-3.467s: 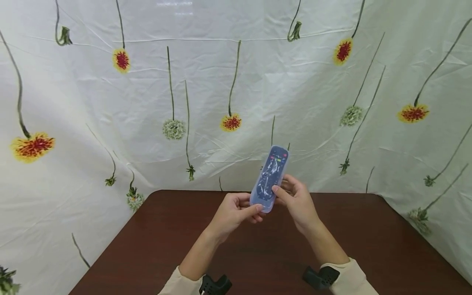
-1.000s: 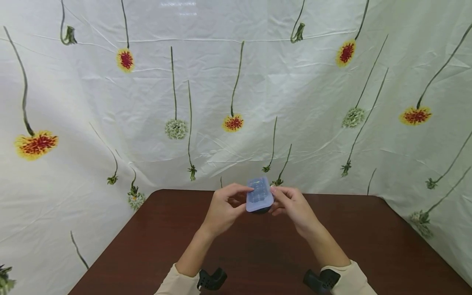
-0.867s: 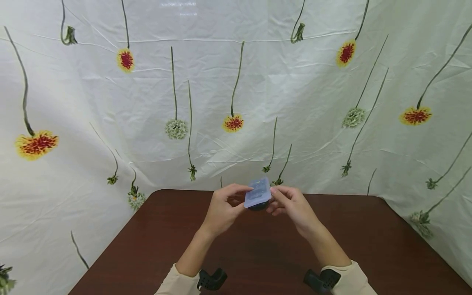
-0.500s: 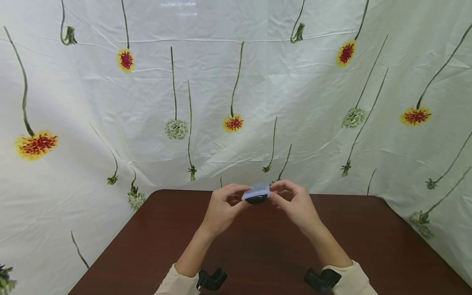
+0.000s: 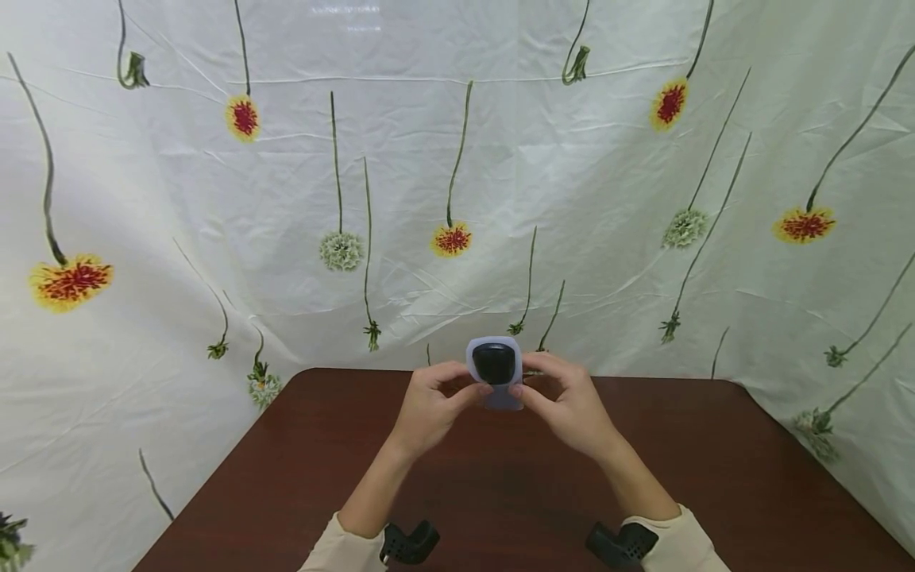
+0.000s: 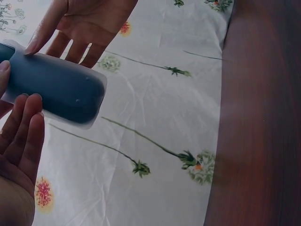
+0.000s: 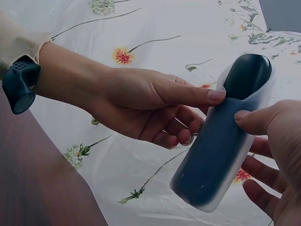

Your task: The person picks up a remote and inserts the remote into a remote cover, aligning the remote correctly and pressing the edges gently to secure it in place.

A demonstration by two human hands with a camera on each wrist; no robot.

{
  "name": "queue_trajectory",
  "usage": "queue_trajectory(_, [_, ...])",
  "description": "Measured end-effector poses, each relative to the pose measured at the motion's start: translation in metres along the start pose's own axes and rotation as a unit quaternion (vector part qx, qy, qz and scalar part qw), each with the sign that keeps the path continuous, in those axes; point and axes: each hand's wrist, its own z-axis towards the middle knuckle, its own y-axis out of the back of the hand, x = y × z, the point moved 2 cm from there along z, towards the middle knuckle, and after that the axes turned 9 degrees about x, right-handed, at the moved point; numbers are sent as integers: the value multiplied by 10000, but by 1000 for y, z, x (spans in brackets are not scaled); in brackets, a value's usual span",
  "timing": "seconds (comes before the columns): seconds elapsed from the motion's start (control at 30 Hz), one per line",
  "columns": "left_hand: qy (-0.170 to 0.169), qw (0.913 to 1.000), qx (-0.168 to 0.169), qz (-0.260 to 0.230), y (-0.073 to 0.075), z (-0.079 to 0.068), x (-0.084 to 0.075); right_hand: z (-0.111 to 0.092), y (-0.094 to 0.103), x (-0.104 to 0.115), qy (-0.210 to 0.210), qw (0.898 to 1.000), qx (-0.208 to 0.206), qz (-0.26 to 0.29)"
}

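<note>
A dark remote control (image 5: 494, 363) sits inside a translucent bluish sleeve (image 5: 504, 399), held up above the table. Its bare dark end shows through the sleeve's opening, facing the head camera. My left hand (image 5: 432, 405) pinches the left edge near that opening, thumb in front. On the opposite edge, my right hand (image 5: 572, 401) pinches the sleeve likewise. The right wrist view shows both thumbs on the sleeve (image 7: 211, 155) beside the opening, where the remote's end (image 7: 249, 77) is uncovered. The button side is turned away from every view.
A dark reddish-brown table (image 5: 500, 508) lies beneath the hands. Behind it hangs a white cloth (image 5: 400, 175) printed with flowers. A black wrist camera (image 5: 411, 544) is strapped to the left wrist, and another black camera (image 5: 622, 544) to the right.
The remote control has been turned over: its sleeved button face showed earlier, then its end, and now the back with the sleeve's opening. Both hands have shifted their grip to the sides near the opening.
</note>
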Motion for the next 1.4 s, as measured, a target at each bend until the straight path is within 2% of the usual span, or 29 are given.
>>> queue_trajectory(0.17, [148, 9999, 55, -18, -1, 0, -2, -1, -1, -1, -106, 9999, 17, 49])
queue_trajectory(0.37, [412, 9989, 103, 182, -1, -1, -2, -1, -4, -1, -269, 9984, 131, 490])
queue_trajectory(0.57, [534, 9983, 205, 133, -1, -2, 1, -2, -5, -1, -436, 9964, 146, 707])
queue_trajectory(0.77, [539, 9982, 203, 170, -2, -2, 1, -2, -6, 1, -783, 9931, 126, 862])
queue_trajectory(0.9, [674, 9973, 155, 249, -1, -1, 0, -1, -7, 2, -1012, 9907, 184, 891])
queue_trajectory(1.03, [755, 9968, -131, 235, 1, -1, -1, 0, -8, 3, -1189, 9891, 177, 845])
queue_trajectory(1.27, [364, 9935, -1067, 164, 2, 2, -5, 1, -9, 0, -1306, 9890, 138, 684])
queue_trajectory(1.4, [239, 9919, -1213, 282, 1, 2, -7, 1, -10, 1, -1351, 9882, 164, 705])
